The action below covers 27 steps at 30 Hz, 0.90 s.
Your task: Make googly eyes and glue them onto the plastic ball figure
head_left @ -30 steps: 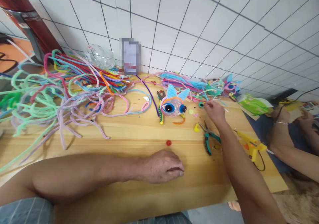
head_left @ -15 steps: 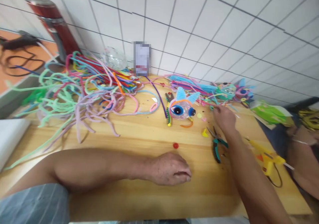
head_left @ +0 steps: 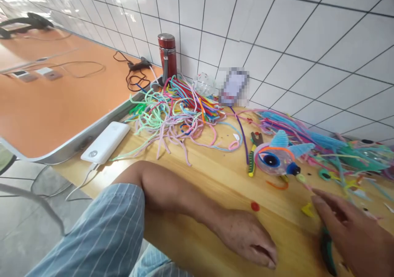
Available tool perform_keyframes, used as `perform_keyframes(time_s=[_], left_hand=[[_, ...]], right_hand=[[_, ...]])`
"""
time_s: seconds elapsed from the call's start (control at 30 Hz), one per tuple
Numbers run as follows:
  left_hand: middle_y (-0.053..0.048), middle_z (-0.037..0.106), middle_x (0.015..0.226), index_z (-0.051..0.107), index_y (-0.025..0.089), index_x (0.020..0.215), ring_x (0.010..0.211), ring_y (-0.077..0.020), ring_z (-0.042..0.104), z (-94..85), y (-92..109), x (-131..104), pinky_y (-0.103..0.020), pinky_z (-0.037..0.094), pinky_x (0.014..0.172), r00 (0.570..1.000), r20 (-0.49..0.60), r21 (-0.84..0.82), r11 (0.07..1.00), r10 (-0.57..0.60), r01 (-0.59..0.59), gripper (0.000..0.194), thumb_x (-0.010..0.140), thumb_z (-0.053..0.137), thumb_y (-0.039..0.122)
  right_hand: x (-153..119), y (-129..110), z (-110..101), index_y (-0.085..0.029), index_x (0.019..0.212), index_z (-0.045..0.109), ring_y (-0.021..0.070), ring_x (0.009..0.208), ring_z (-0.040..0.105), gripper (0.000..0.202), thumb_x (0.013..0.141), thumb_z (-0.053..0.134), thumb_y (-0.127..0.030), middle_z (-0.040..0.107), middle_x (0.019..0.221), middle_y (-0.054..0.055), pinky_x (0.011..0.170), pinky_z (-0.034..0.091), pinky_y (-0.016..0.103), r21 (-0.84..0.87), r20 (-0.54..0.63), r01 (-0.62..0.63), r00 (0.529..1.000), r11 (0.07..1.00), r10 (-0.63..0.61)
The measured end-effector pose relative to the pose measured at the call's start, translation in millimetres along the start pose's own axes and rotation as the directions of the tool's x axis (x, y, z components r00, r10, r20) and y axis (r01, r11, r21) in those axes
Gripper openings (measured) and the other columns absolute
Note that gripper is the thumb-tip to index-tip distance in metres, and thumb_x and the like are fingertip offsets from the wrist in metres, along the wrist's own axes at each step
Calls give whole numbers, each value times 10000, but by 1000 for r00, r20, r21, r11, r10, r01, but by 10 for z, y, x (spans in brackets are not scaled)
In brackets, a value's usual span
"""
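My left hand (head_left: pixel 249 236) rests on the wooden table (head_left: pixel 215 178) with its fingers curled under; whatever they might hold is hidden. A small red disc (head_left: pixel 255 206) lies just beyond it. At the right, my right hand (head_left: pixel 353 232) is low over the table, thumb and fingers pinched together beside a small pink piece (head_left: pixel 307 186) and a pale yellow one (head_left: pixel 301 178). I cannot make out what is in the pinch. Near its fingertips are a yellow piece (head_left: pixel 308 210) and a clear fish-like figure (head_left: pixel 275 160) with blue ears. Green-handled pliers (head_left: pixel 327 250) are partly covered by this hand.
Tangled pipe cleaners (head_left: pixel 166 117) lie at the back left, by a red flask (head_left: pixel 168 57). A phone (head_left: pixel 234 87) leans on the tiled wall. Yellow-green cutters (head_left: pixel 252 158) lie by the figure. A white power bank (head_left: pixel 105 142) with a cable sits at the left edge.
The view has swung left, bringing the orange table and power bank into sight. My right hand has come nearer, from the small pieces at the back, and now partly covers the pliers.
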<state>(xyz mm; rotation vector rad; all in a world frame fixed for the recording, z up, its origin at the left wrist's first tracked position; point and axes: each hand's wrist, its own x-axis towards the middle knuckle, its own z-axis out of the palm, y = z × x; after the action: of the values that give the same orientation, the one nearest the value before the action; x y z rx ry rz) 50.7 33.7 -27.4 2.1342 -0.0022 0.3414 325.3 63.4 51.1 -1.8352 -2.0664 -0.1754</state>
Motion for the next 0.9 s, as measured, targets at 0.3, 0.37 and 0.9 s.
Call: perform_keyframes(time_s=[0.3,0.37,0.9], left_hand=[[-112,796,1081,698,115,1085,1029,-194,751,-11,17,-41,-241,540,928,999,-37,38,999,10,-9,227,1024,558,282],[-113,798,1071,701,112,1075,1016,-191,746,3,15,-49,-241,543,932,998,-55,40,999,20,-18,239,1030,542,284],[-116,810,1067,720,97,1103,987,-178,758,-1,23,-85,-233,538,932,997,-73,32,999,-3,6,234,1032,565,257]], right_hand=[[-415,-927,262,-244,975,699,141,616,759,221,1076,515,-313,793,765,-8,585,553,249,313,-112,469,882,826,-458],[-405,-965,287,-241,969,694,129,608,756,212,1075,513,-271,785,752,-19,591,558,226,361,-103,477,874,801,-475],[-412,-886,328,-243,853,727,131,550,737,266,1041,551,-310,792,712,-24,561,575,200,486,-59,278,956,829,-286]])
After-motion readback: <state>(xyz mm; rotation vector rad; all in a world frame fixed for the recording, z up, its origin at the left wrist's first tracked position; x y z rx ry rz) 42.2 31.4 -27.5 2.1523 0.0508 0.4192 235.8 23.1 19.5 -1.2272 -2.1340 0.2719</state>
